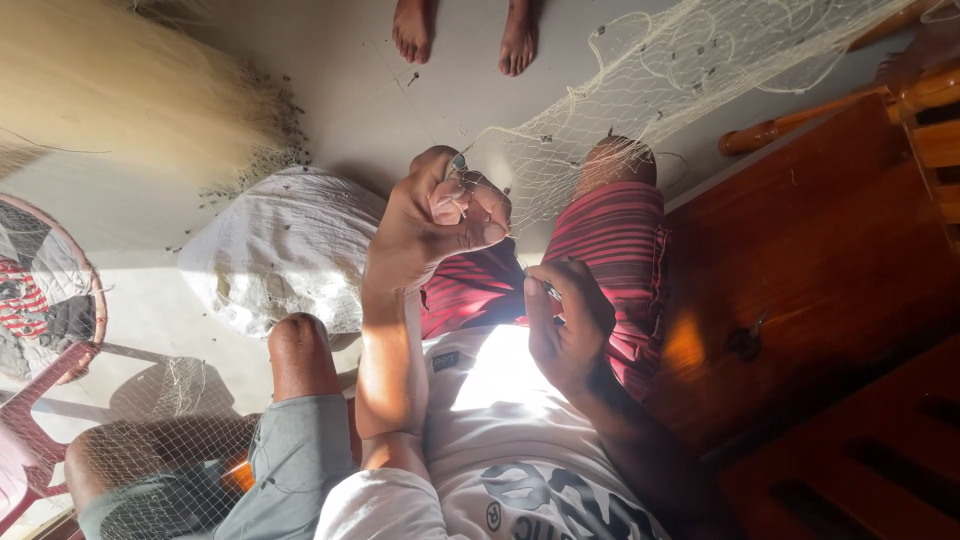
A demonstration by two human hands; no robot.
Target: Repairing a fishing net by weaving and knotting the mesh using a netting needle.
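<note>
- Left hand (pixel 440 215) is up and closed into a tight pinch, thumb pressed against the curled fingers, gripping the edge of the fishing net (pixel 640 80) where the mesh gathers to a point.
- There is a small blue-grey tip showing at the top of that pinch; too small to tell what it is.
- Right hand (pixel 565 325) sits lower and closer to the body, fingers curled in, holding a thin line or small tool at about the level of the thigh; exactly what it grips is hard to make out.
- The net runs from the left hand's pinch up and out to the right, spreading wide over the knee in the red striped shorts (pixel 610 245) and on across the pale floor (pixel 350 90).
- The two hands are near each other but apart, the left above the right.
- A white sack (pixel 280 250) lies on the floor just beside the left forearm.
- A big pale bundle of fine netting (pixel 120 90) is heaped in the upper left corner.
- Two bare feet (pixel 465 35) of another person stand at the top edge.
- Another person's knee in grey shorts (pixel 295 450) is at lower left, with mesh draped over it.
- Dark wooden furniture (pixel 820 300) fills the right side.
</note>
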